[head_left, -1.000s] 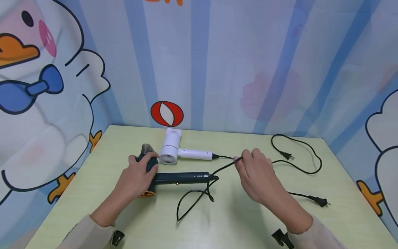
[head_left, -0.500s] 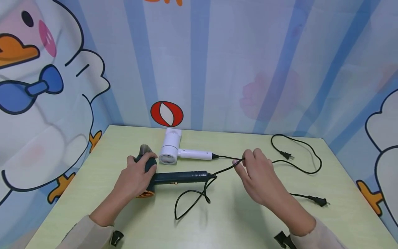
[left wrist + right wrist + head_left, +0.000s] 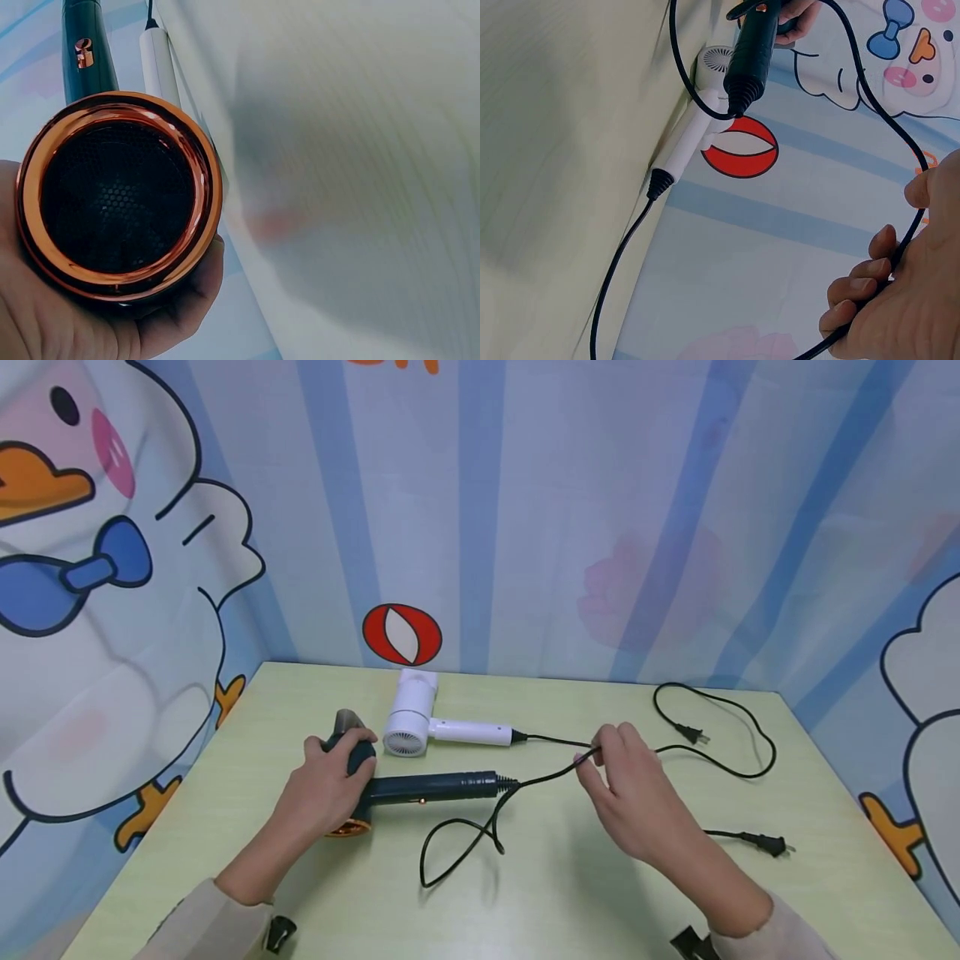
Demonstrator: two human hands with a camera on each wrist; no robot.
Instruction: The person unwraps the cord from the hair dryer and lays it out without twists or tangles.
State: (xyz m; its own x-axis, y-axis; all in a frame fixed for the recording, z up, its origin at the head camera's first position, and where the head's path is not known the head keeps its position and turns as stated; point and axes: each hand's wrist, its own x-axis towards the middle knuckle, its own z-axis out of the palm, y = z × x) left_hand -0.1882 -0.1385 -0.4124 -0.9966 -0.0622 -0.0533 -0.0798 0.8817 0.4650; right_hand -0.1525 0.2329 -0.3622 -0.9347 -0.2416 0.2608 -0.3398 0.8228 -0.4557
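My left hand [image 3: 324, 789] grips the head of a dark green hair dryer [image 3: 435, 787], its handle pointing right across the table. In the left wrist view, the dryer's copper-rimmed intake grille [image 3: 116, 199] faces the camera, with fingers curled round the back. My right hand [image 3: 633, 797] holds that dryer's black cord [image 3: 555, 774], the thumb and curled fingers along it in the right wrist view. Between handle and hand, part of the cord hangs in a crossed loop. Just behind lies a white hair dryer [image 3: 411, 714], whose cord runs behind my right hand.
The pale table [image 3: 517, 910] carries both dryers. At the back right, the white dryer's looped cord ends in a plug [image 3: 692, 734]. Another black plug [image 3: 767, 844] lies right of my right wrist. A printed cartoon curtain [image 3: 525, 527] stands behind the table.
My right hand has moved slightly right along with the cord, straightening the stretch near the handle. The dark dryer and my left hand have shifted a little left.
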